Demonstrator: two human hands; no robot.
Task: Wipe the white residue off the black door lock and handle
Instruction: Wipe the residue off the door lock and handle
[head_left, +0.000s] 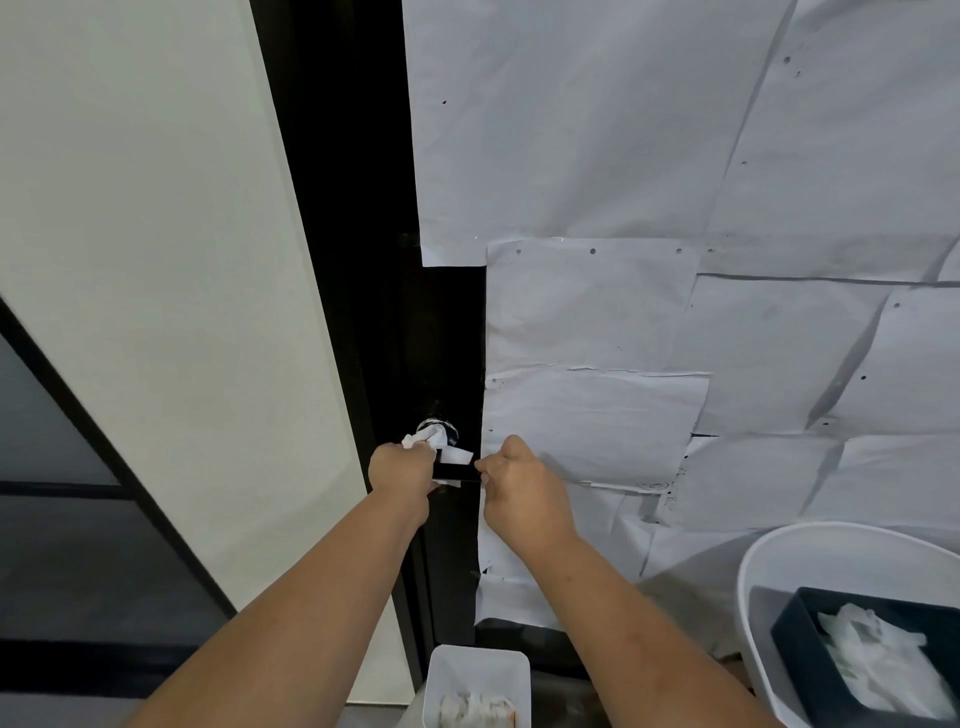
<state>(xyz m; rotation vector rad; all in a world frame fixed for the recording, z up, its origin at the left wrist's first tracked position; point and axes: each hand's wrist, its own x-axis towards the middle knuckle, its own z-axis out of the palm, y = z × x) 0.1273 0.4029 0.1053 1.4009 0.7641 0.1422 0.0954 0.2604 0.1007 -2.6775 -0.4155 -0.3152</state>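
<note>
A black door handle (457, 472) sticks out of a black door strip (447, 332), with a round lock base (451, 428) just above it. My left hand (402, 467) is shut on a white wipe (434, 439) pressed against the lock base and the handle's inner end. A white patch (457, 456) shows on top of the handle; whether it is wipe or residue I cannot tell. My right hand (519, 480) pinches the handle's outer end with thumb and fingers.
White paper sheets (649, 208) cover the door to the right. A cream wall (156, 260) stands at left. Below sits a white bin (478, 670) with used wipes. At lower right a white tub (763, 582) holds a dark tray (800, 639) of wipes.
</note>
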